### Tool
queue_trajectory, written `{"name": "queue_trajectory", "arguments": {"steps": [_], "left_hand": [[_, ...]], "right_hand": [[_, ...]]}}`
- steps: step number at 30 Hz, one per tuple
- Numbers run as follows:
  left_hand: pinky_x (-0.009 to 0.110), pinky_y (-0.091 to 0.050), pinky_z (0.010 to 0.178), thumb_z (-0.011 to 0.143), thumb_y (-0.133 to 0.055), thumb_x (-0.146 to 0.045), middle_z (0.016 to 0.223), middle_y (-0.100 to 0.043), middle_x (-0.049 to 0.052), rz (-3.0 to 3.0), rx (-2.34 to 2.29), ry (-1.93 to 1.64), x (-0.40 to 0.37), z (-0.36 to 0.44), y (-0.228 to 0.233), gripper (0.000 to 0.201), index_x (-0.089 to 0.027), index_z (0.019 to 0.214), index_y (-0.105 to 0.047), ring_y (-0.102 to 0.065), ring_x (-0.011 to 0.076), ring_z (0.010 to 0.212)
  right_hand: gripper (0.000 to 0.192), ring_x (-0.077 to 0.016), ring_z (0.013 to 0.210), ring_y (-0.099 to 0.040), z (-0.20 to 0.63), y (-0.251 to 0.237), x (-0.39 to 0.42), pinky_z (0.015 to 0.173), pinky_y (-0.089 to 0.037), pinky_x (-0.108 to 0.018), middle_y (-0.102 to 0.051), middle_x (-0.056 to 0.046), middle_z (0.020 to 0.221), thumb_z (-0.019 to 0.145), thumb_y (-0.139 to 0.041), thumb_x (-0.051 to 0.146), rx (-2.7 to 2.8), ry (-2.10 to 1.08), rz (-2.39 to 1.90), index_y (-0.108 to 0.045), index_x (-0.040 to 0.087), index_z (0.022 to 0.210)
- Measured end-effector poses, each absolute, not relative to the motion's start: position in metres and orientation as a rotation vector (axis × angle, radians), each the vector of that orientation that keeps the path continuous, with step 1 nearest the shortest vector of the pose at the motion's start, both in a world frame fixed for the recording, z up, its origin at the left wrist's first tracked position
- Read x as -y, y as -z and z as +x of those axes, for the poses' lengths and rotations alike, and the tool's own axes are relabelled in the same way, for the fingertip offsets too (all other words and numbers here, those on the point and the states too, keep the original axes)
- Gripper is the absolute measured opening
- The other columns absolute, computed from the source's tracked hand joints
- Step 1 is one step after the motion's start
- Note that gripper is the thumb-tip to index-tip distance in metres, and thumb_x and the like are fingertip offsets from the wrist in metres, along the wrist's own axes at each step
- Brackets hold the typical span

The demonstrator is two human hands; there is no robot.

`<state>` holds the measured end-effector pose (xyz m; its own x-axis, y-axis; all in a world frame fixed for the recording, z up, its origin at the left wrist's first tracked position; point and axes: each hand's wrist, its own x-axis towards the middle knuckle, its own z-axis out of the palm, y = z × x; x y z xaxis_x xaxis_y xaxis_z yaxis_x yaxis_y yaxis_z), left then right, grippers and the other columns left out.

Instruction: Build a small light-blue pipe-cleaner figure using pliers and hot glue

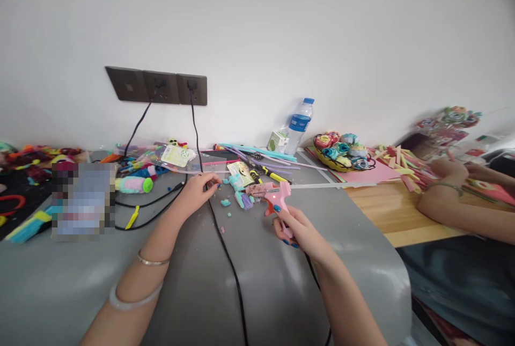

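Note:
My right hand [293,226] is wrapped round the handle of a pink hot glue gun [277,193], its nozzle pointing left. A long pale glue stick [317,185] sticks out of the gun's back. Just left of the nozzle lies a fuzzy light-blue and purple piece [241,196], partly overlapped by the gun. My left hand [199,191] hovers or rests beside it, fingers loosely bent and thumb apart, with nothing visible in them. A black cable [225,244] runs beneath that hand. Small blue scraps [226,203] lie between both hands.
Fuzzy stems [261,152], yellow-black pliers [273,174] and a card pack [177,156] lie behind. A water bottle [300,126] and a basket of paper flowers [341,166] stand near the wall. At right, another person's arms [458,201] work over paper strips [402,169].

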<state>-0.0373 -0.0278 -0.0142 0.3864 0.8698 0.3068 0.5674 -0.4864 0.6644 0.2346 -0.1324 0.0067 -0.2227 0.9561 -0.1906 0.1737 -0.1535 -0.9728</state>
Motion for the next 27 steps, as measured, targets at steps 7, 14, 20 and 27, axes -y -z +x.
{"name": "queue_trajectory", "arguments": {"steps": [7,14,20,27], "left_hand": [[0.028,-0.048,0.073,0.085,-0.049,-0.026,0.087,-0.073,0.003,2.192,-1.224,-0.890,0.0277,-0.0367,0.0142,0.020,-0.020,0.091,-0.068,-0.064,0.0182,0.078],[0.028,-0.048,0.073,0.085,-0.050,-0.026,0.087,-0.073,0.003,2.186,-1.222,-0.893,0.0285,-0.0362,0.0137,0.020,-0.020,0.091,-0.068,-0.064,0.0183,0.076],[0.028,-0.049,0.073,0.085,-0.050,-0.025,0.086,-0.073,0.003,2.192,-1.227,-0.888,0.0289,-0.0364,0.0125,0.020,-0.020,0.090,-0.068,-0.064,0.0184,0.077],[0.028,-0.049,0.073,0.084,-0.049,-0.024,0.085,-0.073,0.003,2.195,-1.229,-0.887,0.0291,-0.0363,0.0122,0.020,-0.020,0.090,-0.068,-0.064,0.0181,0.076]], "right_hand": [[0.045,-0.0094,0.041,-0.026,0.2323,-0.0051,0.1308,0.044,-0.020,-0.026,-0.042,0.008,0.042,0.087,-0.048,0.062,1.435,-1.435,-1.367,-0.055,0.017,0.091],[0.044,-0.0099,0.041,-0.028,0.2303,-0.0049,0.1290,0.045,-0.022,-0.025,-0.042,0.008,0.042,0.085,-0.049,0.062,1.451,-1.438,-1.377,-0.055,0.018,0.087],[0.044,-0.0099,0.041,-0.029,0.2313,-0.0039,0.1288,0.045,-0.023,-0.026,-0.043,0.007,0.042,0.086,-0.049,0.062,1.469,-1.425,-1.377,-0.054,0.019,0.084],[0.041,-0.0097,0.042,-0.028,0.2328,-0.0032,0.1309,0.046,-0.023,-0.025,-0.043,0.008,0.043,0.088,-0.048,0.059,1.475,-1.433,-1.379,-0.054,0.018,0.085]]}}
